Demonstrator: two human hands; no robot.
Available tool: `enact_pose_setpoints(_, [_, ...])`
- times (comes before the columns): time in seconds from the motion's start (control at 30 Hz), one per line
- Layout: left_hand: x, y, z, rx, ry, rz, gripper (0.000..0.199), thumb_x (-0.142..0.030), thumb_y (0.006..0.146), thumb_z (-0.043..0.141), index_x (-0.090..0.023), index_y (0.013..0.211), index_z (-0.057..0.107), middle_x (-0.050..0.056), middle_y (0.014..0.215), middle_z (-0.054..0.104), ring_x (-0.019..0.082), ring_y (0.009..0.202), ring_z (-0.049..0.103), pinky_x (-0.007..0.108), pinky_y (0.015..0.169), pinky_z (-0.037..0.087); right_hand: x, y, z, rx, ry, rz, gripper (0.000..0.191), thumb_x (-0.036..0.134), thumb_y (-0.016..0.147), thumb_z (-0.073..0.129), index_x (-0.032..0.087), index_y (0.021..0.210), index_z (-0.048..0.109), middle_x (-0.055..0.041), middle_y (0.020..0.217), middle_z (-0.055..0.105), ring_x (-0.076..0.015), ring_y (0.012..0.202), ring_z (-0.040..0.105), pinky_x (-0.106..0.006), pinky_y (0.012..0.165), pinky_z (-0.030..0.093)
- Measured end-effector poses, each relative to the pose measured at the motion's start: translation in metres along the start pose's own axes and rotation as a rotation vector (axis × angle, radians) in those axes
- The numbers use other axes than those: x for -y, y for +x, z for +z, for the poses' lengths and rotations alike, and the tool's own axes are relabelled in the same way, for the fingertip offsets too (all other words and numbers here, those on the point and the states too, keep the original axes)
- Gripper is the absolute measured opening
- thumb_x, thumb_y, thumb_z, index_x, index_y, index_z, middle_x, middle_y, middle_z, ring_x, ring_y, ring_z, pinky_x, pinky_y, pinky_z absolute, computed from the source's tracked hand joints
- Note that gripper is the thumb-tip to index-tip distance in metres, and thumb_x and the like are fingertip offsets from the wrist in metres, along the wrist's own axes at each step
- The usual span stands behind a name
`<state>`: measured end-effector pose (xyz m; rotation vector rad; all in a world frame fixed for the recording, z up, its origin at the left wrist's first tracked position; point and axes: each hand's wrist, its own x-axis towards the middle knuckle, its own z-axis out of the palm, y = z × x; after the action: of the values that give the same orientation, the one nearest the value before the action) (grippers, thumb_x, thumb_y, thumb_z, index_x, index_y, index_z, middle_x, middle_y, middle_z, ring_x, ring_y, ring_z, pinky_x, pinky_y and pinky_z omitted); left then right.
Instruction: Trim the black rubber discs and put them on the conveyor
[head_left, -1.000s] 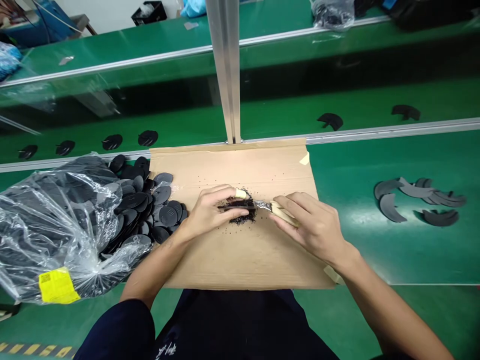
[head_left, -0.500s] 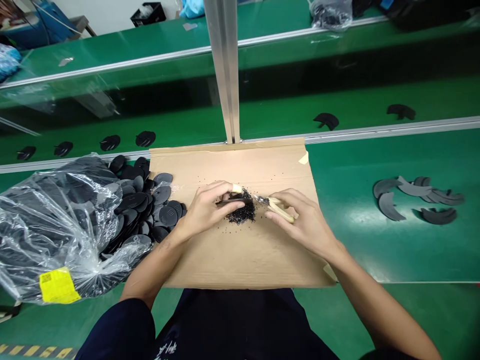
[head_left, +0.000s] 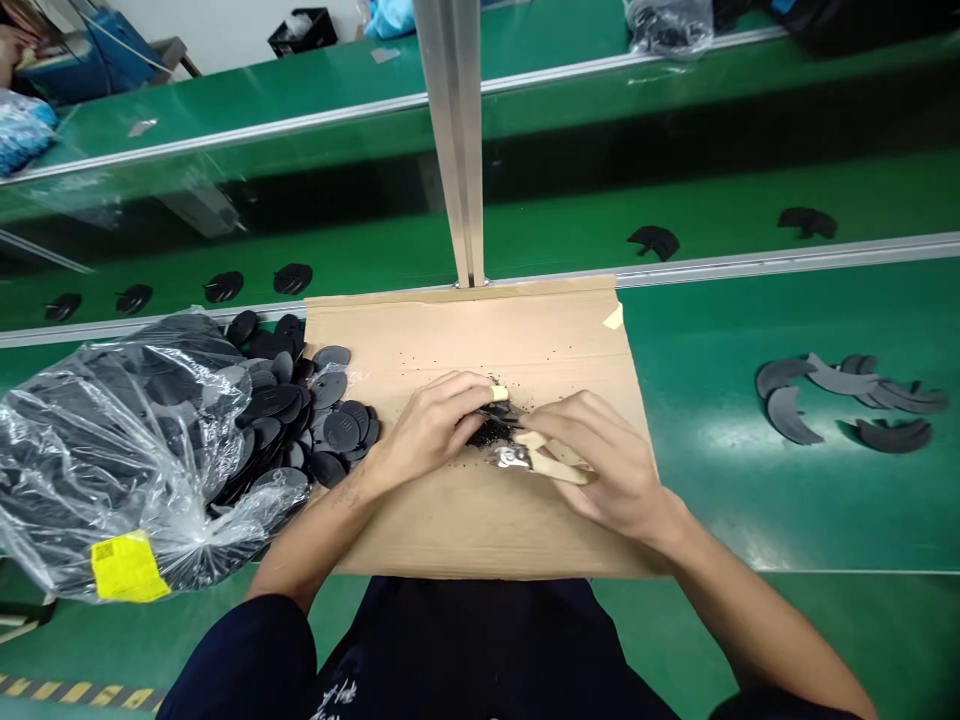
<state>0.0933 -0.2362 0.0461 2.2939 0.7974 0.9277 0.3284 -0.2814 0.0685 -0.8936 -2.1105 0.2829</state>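
Note:
My left hand is closed on a dark flat plastic piece, with pale tape around one fingertip. My right hand wraps around a pair of cream-handled nippers, whose metal jaws point left. Its fingertips reach the right end of the plastic piece. Both hands hover close together above a pile of tiny black bits, partly hidden by the fingers. Beneath them lies a cardboard sheet.
Left of the cardboard, black discs spill from a clear plastic bag. Curved dark pieces lie on the green table at right. A metal post rises behind the cardboard. More black parts rest along the belt behind.
My right hand has moved left and its fingertips now meet the plastic piece. The nippers have swung lower, toward me. My left hand has shifted slightly right.

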Motion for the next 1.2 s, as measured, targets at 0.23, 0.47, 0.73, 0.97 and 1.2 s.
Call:
enact_pose_setpoints(0.23, [-0.008,0.005,-0.005,-0.033,-0.219,-0.068,0.023,-0.01,0.093,0.062,-0.018,0.113,0.071,0.007,0.1,0.074,0.017,0.092,0.07,0.028,0.082,0.057,-0.021,-0.002,-0.018,0.021,-0.239,0.071,0.026,0.016,0.095,0.059,0.023,0.12,0.061,-0.0083,0.095,0.073,-0.0226,0.082,0.064,-0.037,0.07,0.048])
enact_pose_setpoints(0.47, [-0.012,0.002,-0.003,-0.018,-0.42,-0.151,0.02,-0.017,0.094,0.067,-0.017,0.113,0.072,0.008,0.101,0.075,0.017,0.091,0.072,0.028,0.081,0.06,-0.022,-0.002,-0.014,0.11,-0.269,0.044,0.023,0.023,0.097,0.06,0.023,0.12,0.064,-0.0067,0.093,0.072,-0.0205,0.079,0.06,-0.035,0.069,0.045])
enact_pose_setpoints(0.73, [-0.013,0.002,0.001,-0.051,-0.447,-0.184,0.018,-0.02,0.092,0.073,-0.017,0.109,0.075,0.006,0.095,0.077,0.014,0.083,0.073,0.025,0.076,0.062,-0.018,-0.003,-0.013,0.036,-0.472,-0.031,0.01,0.022,0.098,0.062,0.022,0.107,0.068,-0.0037,0.079,0.072,-0.0166,0.066,0.054,-0.033,0.061,0.04])
enact_pose_setpoints(0.97, [-0.012,0.004,0.0,-0.054,-0.446,-0.126,0.017,-0.024,0.091,0.074,-0.017,0.106,0.077,0.007,0.096,0.079,0.017,0.086,0.075,0.027,0.078,0.063,-0.016,-0.007,-0.011,0.031,-0.472,-0.004,0.018,0.014,0.098,0.057,0.023,0.102,0.072,-0.0005,0.07,0.067,-0.014,0.061,0.056,-0.032,0.057,0.041])
enact_pose_setpoints(1.2, [-0.012,0.006,-0.02,0.074,-0.26,0.008,0.028,-0.019,0.094,0.07,-0.019,0.122,0.071,0.009,0.107,0.077,0.019,0.096,0.074,0.03,0.085,0.061,-0.018,-0.007,-0.009,0.036,-0.497,0.027,0.015,0.017,0.099,0.056,0.022,0.098,0.07,-0.002,0.072,0.069,-0.0154,0.063,0.056,-0.032,0.058,0.039])
